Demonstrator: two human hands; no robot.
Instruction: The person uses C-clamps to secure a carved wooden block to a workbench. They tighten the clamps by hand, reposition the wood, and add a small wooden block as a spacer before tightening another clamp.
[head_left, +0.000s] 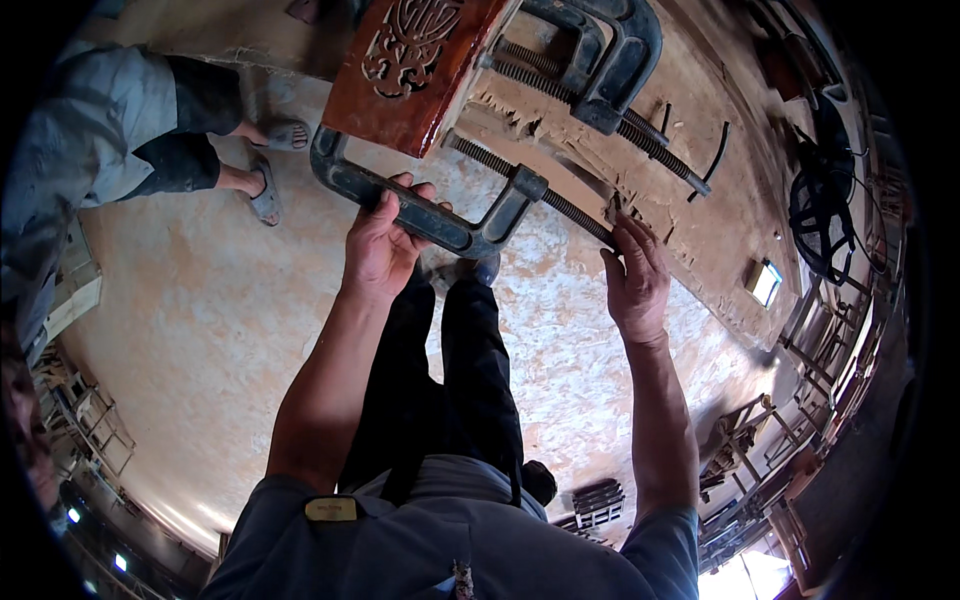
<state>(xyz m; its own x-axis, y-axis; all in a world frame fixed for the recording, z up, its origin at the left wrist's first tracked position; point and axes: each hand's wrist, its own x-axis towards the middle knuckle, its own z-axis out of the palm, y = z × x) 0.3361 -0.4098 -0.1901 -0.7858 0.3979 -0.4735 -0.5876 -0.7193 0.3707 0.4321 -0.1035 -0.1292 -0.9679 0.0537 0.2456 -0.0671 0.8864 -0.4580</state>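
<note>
A dark metal C-clamp [452, 234] hangs over the near end of a glossy red-brown carved wooden panel [385, 115]. Wrapped round the clamp's frame, my left hand [382, 245] has its fingers curled over the bar. My right hand [638, 280] closes its fingers at the outer end of the threaded screw [578, 216], whose handle is mostly hidden by them. The screw's inner end reaches toward the panel's right side; I cannot tell whether it touches. Farther away, another black C-clamp [625, 65] sits across the panel's edge, its screw also pointing right.
A wooden workbench [690, 225] with a splintered edge spreads to the right. On it lie a thin curved dark rod [712, 160] and a small lit screen [766, 284]. Black cables [825, 215] hang beyond. Another person [110, 120] in sandals stands at the left.
</note>
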